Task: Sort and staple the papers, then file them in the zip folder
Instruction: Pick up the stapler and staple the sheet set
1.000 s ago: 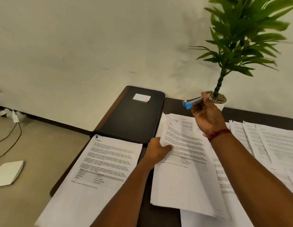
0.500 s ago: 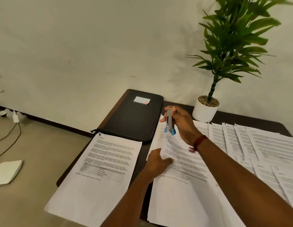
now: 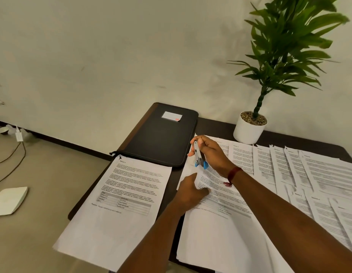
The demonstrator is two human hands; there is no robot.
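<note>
Many printed papers [image 3: 319, 174] cover the dark table [image 3: 216, 125], set against a pale wall [image 3: 112, 56]. The black zip folder [image 3: 161, 140] lies at its far left corner, near a potted plant [image 3: 248, 131]. The right hand [image 3: 212, 154] grips a blue stapler [image 3: 199, 158] over the corner of a stack [image 3: 220, 233]; the left hand [image 3: 191, 191] pinches its edge.

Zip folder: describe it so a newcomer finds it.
Start at the dark table against the wall. At its far left corner, left of the white plant pot, lies the zip folder. It is black with a small white label; its neighbours are white papers.
</note>
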